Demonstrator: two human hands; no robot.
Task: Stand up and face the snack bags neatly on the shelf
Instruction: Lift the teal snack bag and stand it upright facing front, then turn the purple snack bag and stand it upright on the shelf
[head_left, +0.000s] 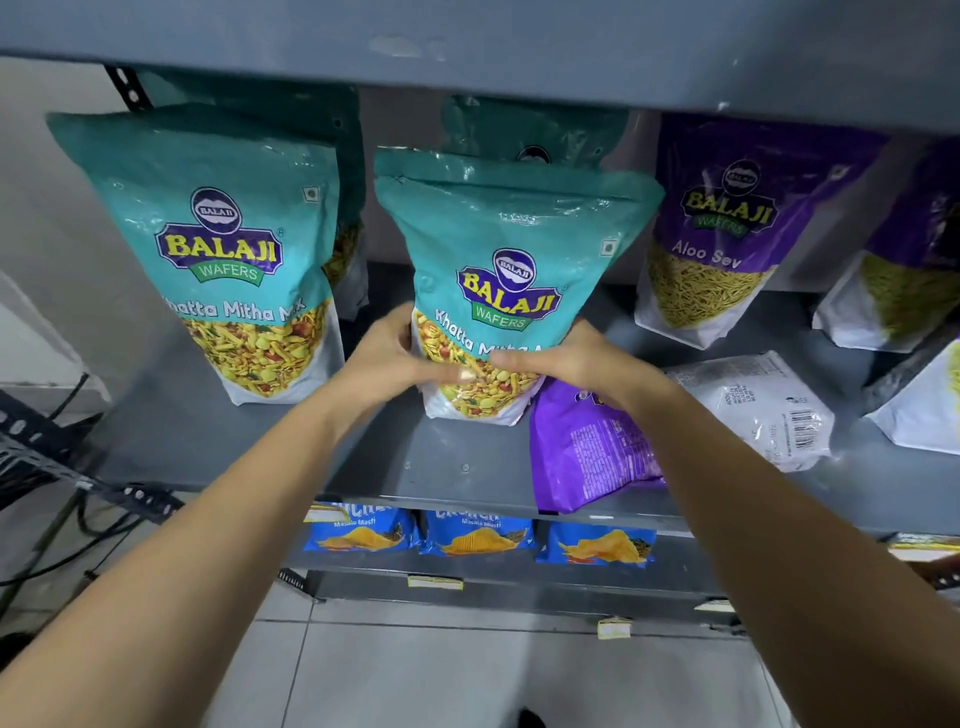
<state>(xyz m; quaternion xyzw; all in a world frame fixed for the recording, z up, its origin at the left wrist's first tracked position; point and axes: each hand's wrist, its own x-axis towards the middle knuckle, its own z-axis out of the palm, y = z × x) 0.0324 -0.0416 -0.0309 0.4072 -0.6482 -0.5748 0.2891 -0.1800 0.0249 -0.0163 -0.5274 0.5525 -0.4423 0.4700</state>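
A teal Khatta Mitha Mix bag (511, 249) stands upright in the middle of the grey shelf (457, 467), label facing me. My left hand (387, 358) grips its lower left side and my right hand (576, 364) grips its lower right. Another teal bag (223, 249) stands upright to the left. A purple Aloo Sev bag (727, 228) stands at the right. Beside my right hand a purple bag (587, 452) lies flat, back side up, and a white-backed bag (758, 410) lies flat further right.
More teal bags stand behind the front ones. Further purple bags (914, 260) crowd the right end. The upper shelf (467, 57) hangs low overhead. Blue chip bags (478, 535) line the shelf below. Cables and a slotted metal rail (47, 452) lie at left.
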